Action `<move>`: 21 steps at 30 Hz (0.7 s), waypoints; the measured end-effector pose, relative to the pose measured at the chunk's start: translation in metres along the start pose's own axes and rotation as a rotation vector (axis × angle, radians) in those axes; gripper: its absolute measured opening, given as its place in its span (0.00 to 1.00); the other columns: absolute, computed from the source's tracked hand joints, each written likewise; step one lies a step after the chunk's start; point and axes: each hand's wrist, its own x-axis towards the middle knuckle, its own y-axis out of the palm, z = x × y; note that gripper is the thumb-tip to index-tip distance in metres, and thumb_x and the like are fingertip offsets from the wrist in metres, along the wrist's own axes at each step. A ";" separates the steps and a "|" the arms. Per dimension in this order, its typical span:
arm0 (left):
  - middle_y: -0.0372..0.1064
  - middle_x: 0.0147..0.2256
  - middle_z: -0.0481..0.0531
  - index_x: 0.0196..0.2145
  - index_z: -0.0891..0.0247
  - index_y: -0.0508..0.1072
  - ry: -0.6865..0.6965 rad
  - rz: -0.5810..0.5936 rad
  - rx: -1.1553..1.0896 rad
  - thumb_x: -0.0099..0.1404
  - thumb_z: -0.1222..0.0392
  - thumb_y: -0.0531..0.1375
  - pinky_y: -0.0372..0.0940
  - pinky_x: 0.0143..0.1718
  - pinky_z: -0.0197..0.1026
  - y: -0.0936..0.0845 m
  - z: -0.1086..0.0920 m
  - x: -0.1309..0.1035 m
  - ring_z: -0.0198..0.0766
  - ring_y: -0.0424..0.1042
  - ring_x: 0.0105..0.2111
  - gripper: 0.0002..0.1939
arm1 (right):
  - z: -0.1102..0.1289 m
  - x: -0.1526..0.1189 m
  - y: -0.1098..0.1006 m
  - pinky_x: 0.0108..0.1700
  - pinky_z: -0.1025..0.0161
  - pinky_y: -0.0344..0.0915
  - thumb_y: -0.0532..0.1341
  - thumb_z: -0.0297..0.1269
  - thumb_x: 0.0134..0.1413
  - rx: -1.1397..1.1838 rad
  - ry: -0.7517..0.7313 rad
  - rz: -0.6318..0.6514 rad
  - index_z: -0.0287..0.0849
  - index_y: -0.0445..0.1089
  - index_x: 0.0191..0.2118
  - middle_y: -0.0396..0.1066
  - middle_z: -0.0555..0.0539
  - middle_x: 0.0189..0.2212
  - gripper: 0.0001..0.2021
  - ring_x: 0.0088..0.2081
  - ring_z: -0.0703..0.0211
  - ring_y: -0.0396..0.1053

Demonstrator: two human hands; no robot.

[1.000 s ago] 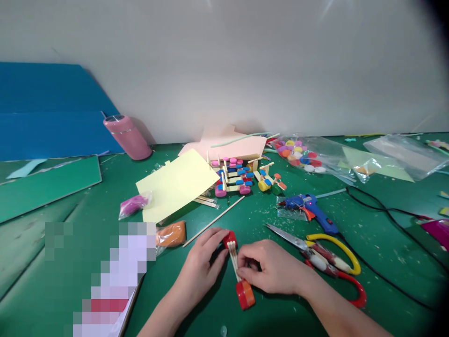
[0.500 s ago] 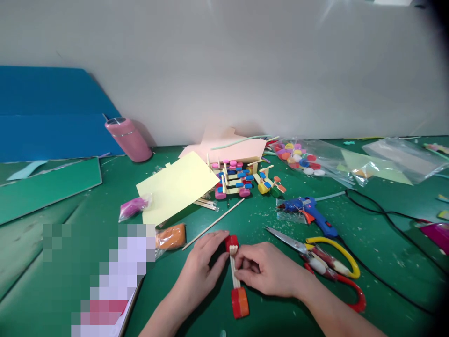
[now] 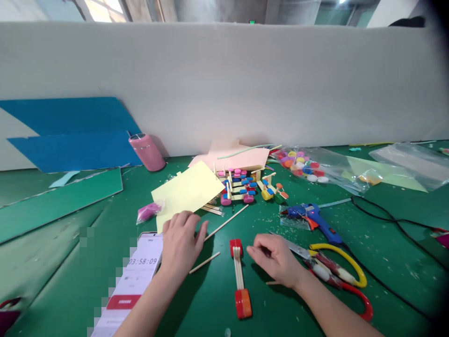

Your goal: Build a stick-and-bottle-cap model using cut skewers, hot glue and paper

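A bundle of pale sticks (image 3: 238, 269) lies lengthwise on the green table, its far end on a red block (image 3: 236, 245) and its near end at a red-and-orange block (image 3: 243, 303). Left of it, my left hand (image 3: 180, 241) hovers over the edge of the yellow paper and the phone, thumb apart from bent fingers. My right hand (image 3: 273, 257) is curled beside the bundle, apart from it, thumb pressed to the fingers; whatever it may hold is hidden. A stick end (image 3: 272, 282) shows below that hand. A short stick (image 3: 205, 263) lies between my left hand and the bundle.
A phone (image 3: 135, 276) lies at left. Small stick models (image 3: 238, 187) stand behind, near yellow paper (image 3: 189, 189) and a pink tumbler (image 3: 147, 152). At right are scissors (image 3: 326, 267), a blue glue gun (image 3: 315, 217) with its cable, and a bag of colored caps (image 3: 301, 164).
Both hands have let go of the stick bundle. My left hand moved left and away, covering the orange packet's place; my right hand moved slightly right. The view has tilted up.
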 end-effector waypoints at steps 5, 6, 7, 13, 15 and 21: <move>0.66 0.32 0.61 0.29 0.64 0.68 -0.059 0.019 0.221 0.57 0.63 0.53 0.54 0.36 0.53 0.011 0.011 0.019 0.54 0.63 0.37 0.05 | -0.005 -0.001 -0.002 0.23 0.68 0.49 0.50 0.41 0.57 0.028 0.031 -0.174 0.43 0.50 0.19 0.48 0.56 0.17 0.17 0.20 0.67 0.50; 0.66 0.30 0.60 0.27 0.63 0.67 -0.059 0.026 0.236 0.57 0.64 0.53 0.53 0.35 0.52 0.012 0.013 0.022 0.53 0.63 0.36 0.05 | -0.005 0.000 -0.002 0.23 0.68 0.49 0.51 0.41 0.57 0.033 0.032 -0.188 0.43 0.50 0.19 0.48 0.56 0.16 0.17 0.20 0.67 0.50; 0.66 0.28 0.58 0.25 0.63 0.67 -0.059 0.027 0.247 0.57 0.64 0.52 0.53 0.35 0.51 0.013 0.016 0.025 0.52 0.64 0.35 0.06 | -0.005 0.000 -0.002 0.23 0.68 0.49 0.51 0.41 0.57 0.038 0.032 -0.197 0.43 0.51 0.19 0.48 0.56 0.16 0.17 0.20 0.67 0.50; 0.63 0.23 0.52 0.20 0.60 0.61 -0.102 -0.076 0.189 0.60 0.62 0.49 0.53 0.26 0.42 -0.004 0.036 0.052 0.43 0.64 0.25 0.11 | -0.003 0.000 -0.001 0.23 0.68 0.49 0.52 0.41 0.56 0.072 0.028 -0.209 0.43 0.52 0.19 0.49 0.56 0.16 0.17 0.20 0.67 0.49; 0.62 0.24 0.51 0.21 0.60 0.60 -0.142 -0.172 0.148 0.60 0.62 0.49 0.54 0.25 0.40 -0.015 0.041 0.060 0.42 0.64 0.25 0.10 | -0.004 0.001 -0.001 0.23 0.68 0.49 0.53 0.41 0.55 0.086 0.031 -0.217 0.43 0.53 0.19 0.49 0.56 0.16 0.17 0.20 0.67 0.49; 0.66 0.28 0.53 0.27 0.60 0.61 -0.172 -0.485 0.043 0.63 0.62 0.49 0.60 0.31 0.41 -0.051 0.020 0.038 0.42 0.67 0.31 0.07 | -0.006 0.001 -0.007 0.23 0.67 0.52 0.53 0.45 0.55 0.165 0.050 -0.245 0.42 0.56 0.20 0.52 0.55 0.17 0.17 0.21 0.66 0.52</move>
